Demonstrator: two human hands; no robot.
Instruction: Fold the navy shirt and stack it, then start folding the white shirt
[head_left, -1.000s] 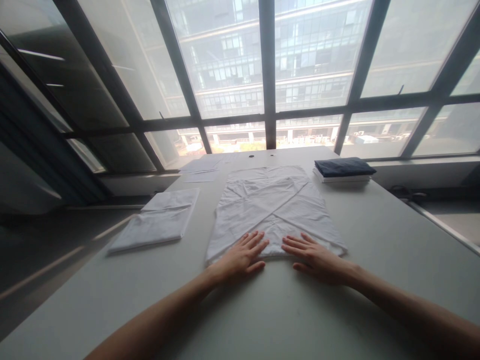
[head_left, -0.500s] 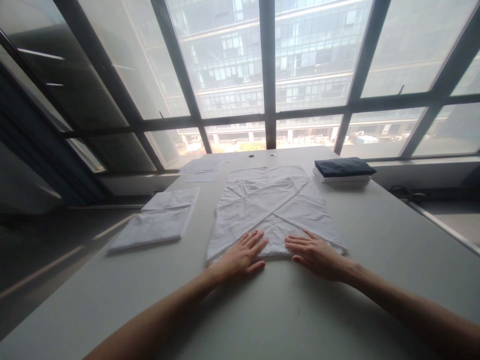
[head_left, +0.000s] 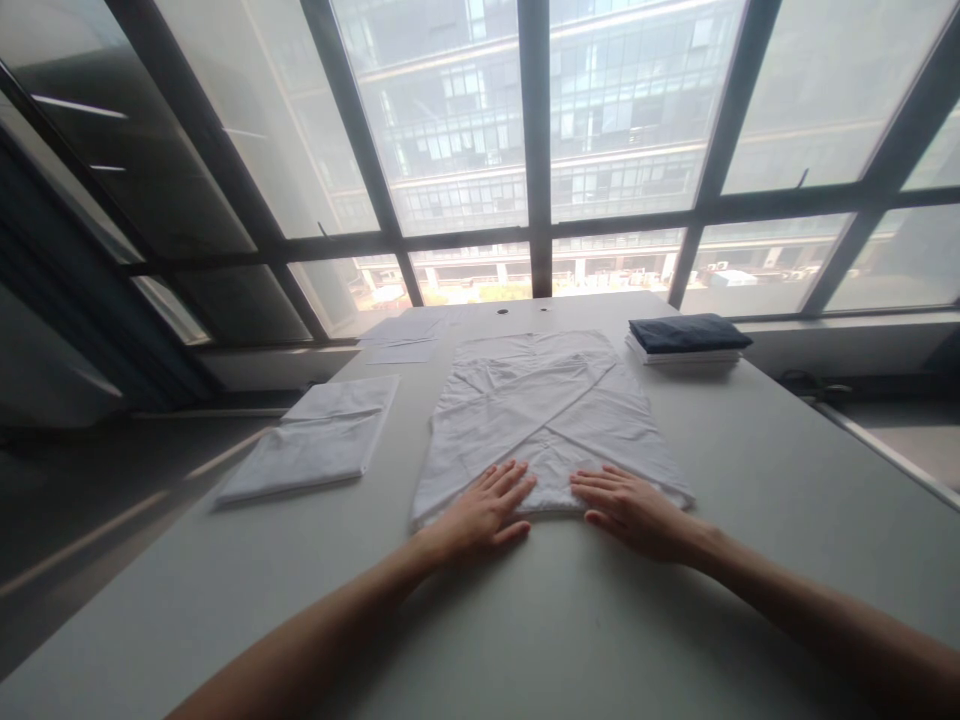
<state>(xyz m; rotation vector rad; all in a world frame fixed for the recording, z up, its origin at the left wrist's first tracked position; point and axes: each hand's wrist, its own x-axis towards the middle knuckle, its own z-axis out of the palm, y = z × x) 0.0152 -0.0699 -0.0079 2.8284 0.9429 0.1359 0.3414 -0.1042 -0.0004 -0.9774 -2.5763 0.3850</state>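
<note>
A white folded garment (head_left: 536, 410), perhaps a shirt, lies flat on the white table (head_left: 540, 630), with diagonal fold lines and wrinkles across it. On its near edge, left of the middle, my left hand (head_left: 484, 510) rests palm down with fingers stretched out. My right hand (head_left: 634, 508) lies flat on the same edge to the right, its fingers pointing inward. Both thumbs are toward the near side, by the table surface. Neither hand grips the cloth. A short stretch of cloth shows between the fingertips of the two hands.
Left of the garment lies another folded white cloth (head_left: 319, 435). Sheets of paper (head_left: 405, 340) are behind it. A dark blue folded cloth (head_left: 686, 333) sits on white folded cloth (head_left: 686, 356) at the back right. Tall windows (head_left: 622, 120) rise beyond the table's far edge.
Almost everything stays in place. The right hand's index finger has come down slightly closer to the other fingers; the left hand has not visibly moved.
</note>
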